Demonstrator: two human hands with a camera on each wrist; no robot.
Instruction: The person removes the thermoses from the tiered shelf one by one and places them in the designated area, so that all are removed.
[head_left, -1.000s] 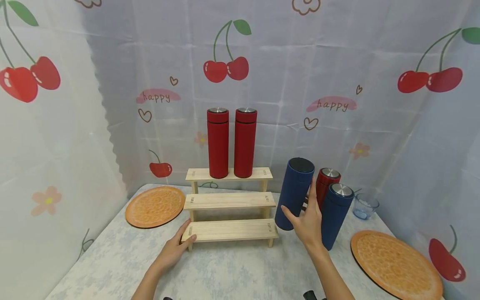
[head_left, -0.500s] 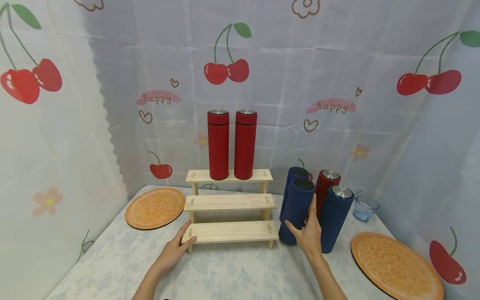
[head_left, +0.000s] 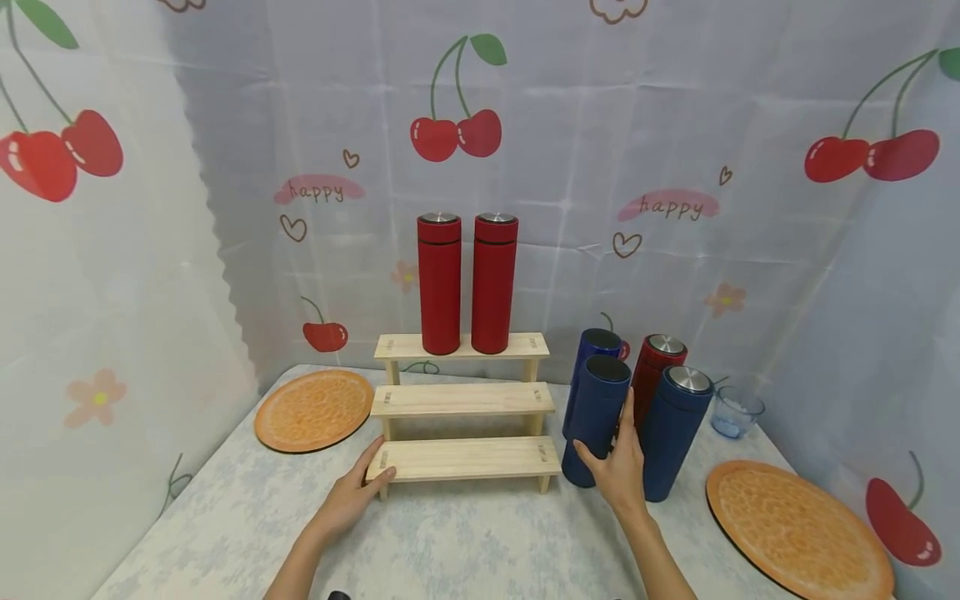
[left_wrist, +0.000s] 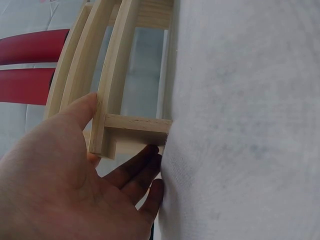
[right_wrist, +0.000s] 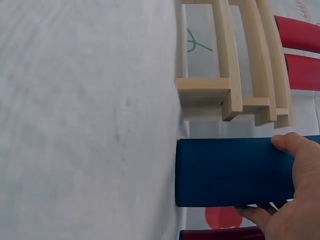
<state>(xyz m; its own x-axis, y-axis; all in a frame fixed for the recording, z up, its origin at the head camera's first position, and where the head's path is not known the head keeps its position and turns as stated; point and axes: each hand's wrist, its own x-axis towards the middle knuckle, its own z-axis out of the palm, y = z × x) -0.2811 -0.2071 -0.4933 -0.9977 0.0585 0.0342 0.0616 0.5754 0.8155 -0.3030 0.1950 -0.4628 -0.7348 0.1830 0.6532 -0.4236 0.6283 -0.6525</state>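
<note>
My right hand (head_left: 621,471) grips a blue thermos (head_left: 594,412) with a dark top end, thumb on one side and fingers round the other. In the right wrist view this thermos (right_wrist: 230,172) has its lower end right at the tabletop, beside the wooden stand. My left hand (head_left: 348,496) holds the left end of the three-step wooden stand (head_left: 465,458); in the left wrist view the thumb lies on the lowest board and the fingers curl by the leg (left_wrist: 137,123). Two red thermoses (head_left: 439,287) stand upright on the top step.
Close behind the held thermos stands another blue one (head_left: 581,367). To its right are a red thermos (head_left: 651,367) and a silver-lidded blue thermos (head_left: 675,433). A small glass cup (head_left: 737,412) sits farther right. Round orange mats lie at left (head_left: 313,411) and right (head_left: 798,529).
My right hand has lowered the blue thermos to the tabletop, bringing the other blue thermos behind it into sight. The left hand has stayed on the stand.
</note>
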